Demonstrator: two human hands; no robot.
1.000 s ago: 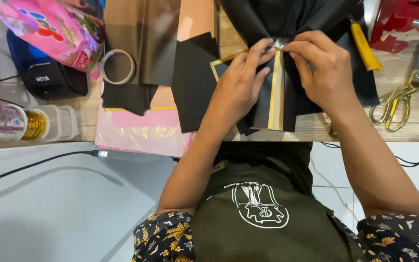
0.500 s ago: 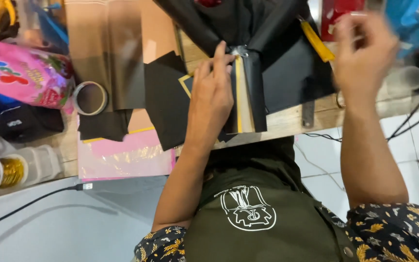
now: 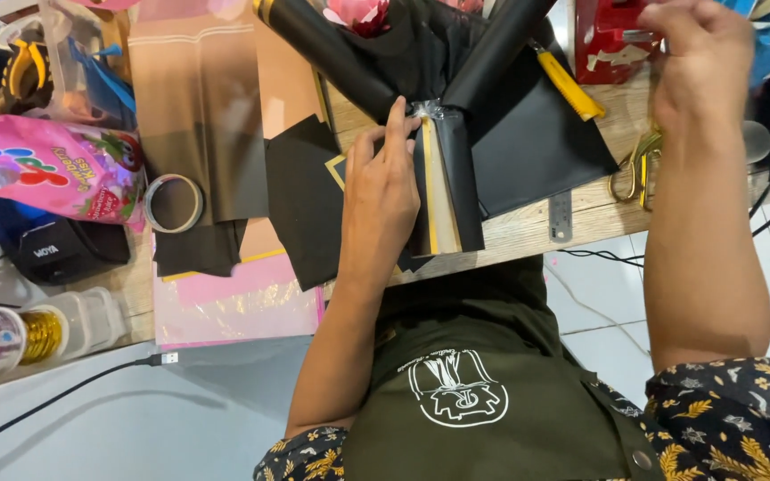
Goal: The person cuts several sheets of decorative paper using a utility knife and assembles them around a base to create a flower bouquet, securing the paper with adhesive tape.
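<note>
Fingers (image 3: 396, 134) of your left hand (image 3: 380, 200) lie extended, pressing the black bouquet wrap (image 3: 456, 178) at its neck; your right hand (image 3: 701, 67) appears pinched shut, contents unclear.

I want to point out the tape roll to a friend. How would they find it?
Start at the wooden table, on the side of the left hand. Beside the black paper sheet, against the brown paper, lies the tape roll: the only flat, pale ring with a dark hole.

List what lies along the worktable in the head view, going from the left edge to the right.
Pink snack bag → tape roll → left hand pressing the black wrapped bouquet → yellow cutter → gold scissors → raised right hand.
</note>
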